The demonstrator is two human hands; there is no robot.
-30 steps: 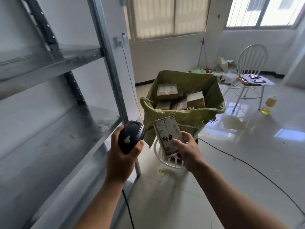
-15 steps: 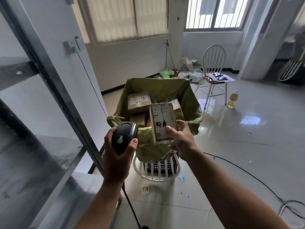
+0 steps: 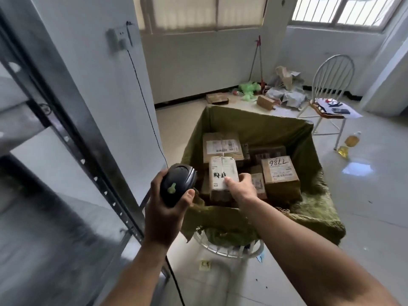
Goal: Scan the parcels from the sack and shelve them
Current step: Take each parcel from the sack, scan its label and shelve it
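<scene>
My left hand [image 3: 164,214] grips a black barcode scanner [image 3: 177,184] with a green trigger, its head pointing toward the sack. My right hand [image 3: 241,187] holds a small white-labelled parcel [image 3: 223,176] with black handwriting, upright over the near part of the open green sack [image 3: 260,129]. Inside the sack lie several cardboard parcels, one with a printed label [image 3: 221,146] and one marked "98LL" [image 3: 279,171]. The sack sits in a white basket [image 3: 227,250]. The grey metal shelf [image 3: 55,228] stands at my left.
A black cable [image 3: 145,107] runs down the white wall from a socket. A white chair [image 3: 329,93] with papers stands at the back right, a yellow bottle [image 3: 348,143] beside it. Boxes and rubbish lie along the far wall. A yellow note [image 3: 204,265] lies on the tiled floor.
The view has swung right and down from the shelf to the sack. My right hand has carried the labelled parcel forward over the sack opening. The scanner stays in my left hand.
</scene>
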